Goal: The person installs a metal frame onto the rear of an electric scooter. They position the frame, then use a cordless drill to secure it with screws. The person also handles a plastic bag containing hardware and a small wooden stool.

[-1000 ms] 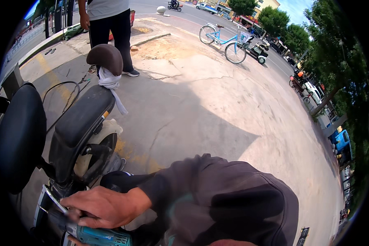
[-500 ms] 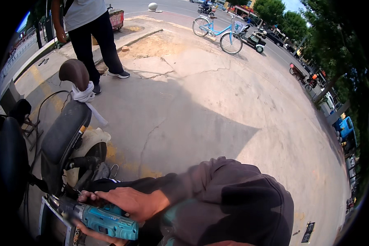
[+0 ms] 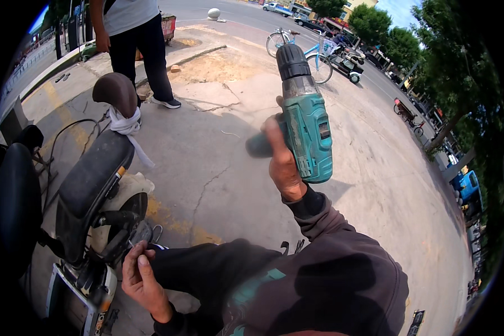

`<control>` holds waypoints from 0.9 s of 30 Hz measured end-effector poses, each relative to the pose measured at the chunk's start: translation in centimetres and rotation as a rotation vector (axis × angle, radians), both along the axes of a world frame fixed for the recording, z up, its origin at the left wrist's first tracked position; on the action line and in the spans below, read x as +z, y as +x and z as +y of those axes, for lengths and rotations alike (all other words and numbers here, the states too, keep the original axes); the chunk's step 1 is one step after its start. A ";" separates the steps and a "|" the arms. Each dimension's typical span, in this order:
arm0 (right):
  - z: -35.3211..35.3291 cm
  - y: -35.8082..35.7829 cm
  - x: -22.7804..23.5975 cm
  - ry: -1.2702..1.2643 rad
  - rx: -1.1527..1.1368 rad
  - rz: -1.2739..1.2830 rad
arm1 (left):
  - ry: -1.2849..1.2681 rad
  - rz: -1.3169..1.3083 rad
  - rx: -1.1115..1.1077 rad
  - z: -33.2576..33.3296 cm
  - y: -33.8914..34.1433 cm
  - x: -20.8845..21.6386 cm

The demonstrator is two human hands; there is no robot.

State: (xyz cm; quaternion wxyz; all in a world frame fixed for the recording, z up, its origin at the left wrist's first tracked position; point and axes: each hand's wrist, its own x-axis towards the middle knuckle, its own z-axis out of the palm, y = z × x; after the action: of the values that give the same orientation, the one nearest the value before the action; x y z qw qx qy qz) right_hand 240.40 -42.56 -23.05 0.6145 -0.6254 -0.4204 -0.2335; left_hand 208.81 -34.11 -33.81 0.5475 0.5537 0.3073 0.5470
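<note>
My right hand (image 3: 285,168) is raised in front of me, wrapped round the grip of a teal cordless drill (image 3: 309,134). The drill's black chuck points up, with a thin bit at its tip. Lower down, my left hand (image 3: 144,283) has its fingers pinched together beside the scooter; a small thin thing seems to show at the fingertips, too small to name. The electric scooter (image 3: 98,173) has a black seat, a brown backrest (image 3: 116,95) with a white cloth (image 3: 125,123) tied below it, and a pale rear fender (image 3: 131,196).
A person (image 3: 134,45) in dark trousers stands behind the scooter. Black cables (image 3: 53,159) lie on the pavement at left. A blue bicycle (image 3: 319,67) and a three-wheeler (image 3: 350,64) are parked farther off near the road. My bent leg (image 3: 207,263) is beside the scooter.
The drill has moved up and right, away from the scooter, in my right hand, and now points upward. My left hand has come out from under the drill, its fingers pinched.
</note>
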 end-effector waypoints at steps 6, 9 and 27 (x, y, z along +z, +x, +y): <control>1.3 2.6 3.2 0.272 0.088 0.291 | 0.012 -0.018 -0.052 0.3 0.3 0.5; 1.5 0.1 -0.2 -0.041 0.170 0.169 | 0.043 -0.088 -0.001 1.4 0.0 2.2; 4.0 -8.8 -10.8 -0.304 1.034 -0.198 | -0.115 -0.329 0.121 7.1 -4.3 0.8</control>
State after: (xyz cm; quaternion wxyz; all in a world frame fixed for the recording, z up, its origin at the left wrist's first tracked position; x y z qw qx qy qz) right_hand 231.58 -38.55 -33.88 0.5095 -0.3940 -0.7578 0.1044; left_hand 204.52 -26.96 -32.98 0.5872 0.4053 0.2770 0.6435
